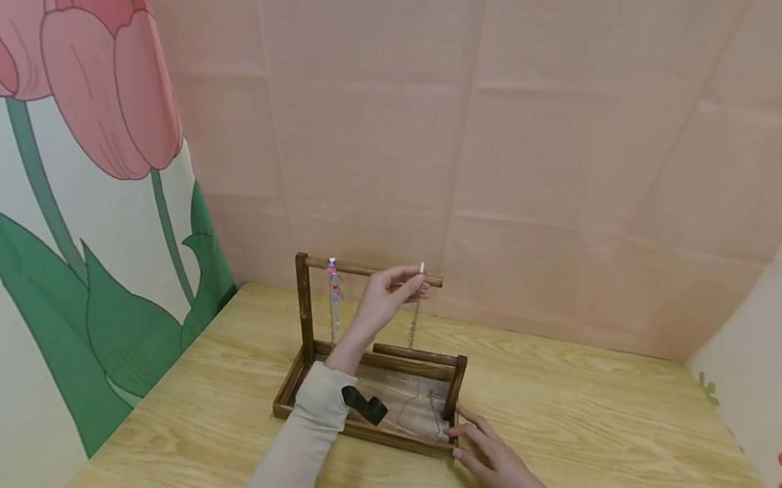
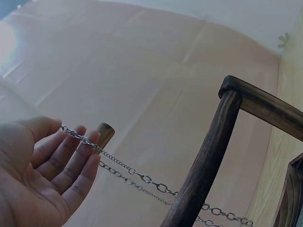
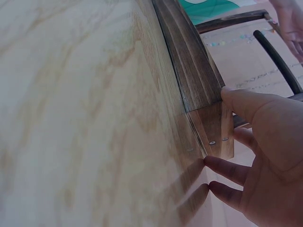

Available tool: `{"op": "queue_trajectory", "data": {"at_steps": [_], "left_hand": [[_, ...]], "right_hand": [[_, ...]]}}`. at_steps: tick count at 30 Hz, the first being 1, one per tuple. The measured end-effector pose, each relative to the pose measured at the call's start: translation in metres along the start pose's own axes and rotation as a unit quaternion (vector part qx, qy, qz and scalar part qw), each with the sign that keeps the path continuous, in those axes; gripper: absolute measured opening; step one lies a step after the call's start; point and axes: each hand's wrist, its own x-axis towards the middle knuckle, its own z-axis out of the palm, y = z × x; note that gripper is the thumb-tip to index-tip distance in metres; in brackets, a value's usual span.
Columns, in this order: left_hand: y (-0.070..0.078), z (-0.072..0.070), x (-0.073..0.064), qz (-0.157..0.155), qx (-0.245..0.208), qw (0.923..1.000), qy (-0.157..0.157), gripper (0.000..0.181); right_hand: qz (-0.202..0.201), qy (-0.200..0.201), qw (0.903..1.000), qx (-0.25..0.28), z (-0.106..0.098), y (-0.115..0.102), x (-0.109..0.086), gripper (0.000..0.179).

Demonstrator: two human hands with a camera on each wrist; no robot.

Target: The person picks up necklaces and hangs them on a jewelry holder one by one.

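A slim silver-coloured metal chain of mixed large and small links [image 1: 413, 327] hangs above the tray of a dark brown wooden rack with two crossbars [image 1: 392, 438], which stands on the pale wood-grain tabletop [image 1: 596, 443], nearer its left edge than its right. The left hand [image 1: 387, 294] pinches the chain's upper end between thumb and forefinger beside the free end of the upper crossbar [image 1: 349, 268]; whether any links bear on that bar, I cannot tell. Two lengths trail from the fingers and pass behind the lower crossbar [image 1: 416, 355].

The chain should be light and limp, pouring wherever it is led; its links look smooth enough to slip through a loose pinch, and the smaller ones could tangle or kink. A fingertip hold on the larger links at the top seems best, leaving the rest to hang straight. A hard tug would be unwise with the lower part so near the wood.

The right hand [image 1: 491, 457] grasps the rack's near right corner, thumb on the front rim and fingers about the side, with some fingertips down by the tabletop. The rack looks stiff and fairly light, so it may slide towards the tabletop's back edge if pushed; that low corner is a sensible hold, well away from the multicoloured beaded strand [image 1: 334, 294] on the upper crossbar's left part
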Motion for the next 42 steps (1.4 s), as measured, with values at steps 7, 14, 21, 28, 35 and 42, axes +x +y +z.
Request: {"op": "queue_trajectory", "data": {"at_steps": [7, 14, 21, 28, 35, 42], "left_hand": [[-0.001, -0.004, -0.003, 0.014, 0.015, 0.9997, 0.010, 0.030], [0.000, -0.006, -0.007, 0.015, 0.010, 0.9995, 0.025, 0.029], [-0.002, -0.008, -0.007, 0.031, 0.025, 0.9988, 0.029, 0.028], [-0.003, -0.013, -0.009, 0.031, 0.040, 0.9983, 0.027, 0.029], [-0.006, -0.019, -0.008, 0.036, 0.039, 0.9981, 0.031, 0.029], [-0.007, -0.023, -0.009, 0.031, 0.043, 0.9979, 0.038, 0.032]], "right_hand": [[0.004, -0.003, 1.0000, -0.003, 0.000, 0.002, 0.000, 0.027], [-0.004, 0.002, 1.0000, -0.007, 0.001, 0.000, 0.000, 0.026], [0.000, 0.003, 1.0000, -0.005, 0.000, 0.001, 0.000, 0.027], [0.004, -0.007, 0.9999, 0.010, -0.002, -0.001, -0.001, 0.027], [0.008, -0.008, 0.9998, 0.018, -0.002, -0.001, -0.001, 0.027], [0.009, -0.010, 0.9999, 0.010, -0.001, 0.000, -0.001, 0.028]]}}
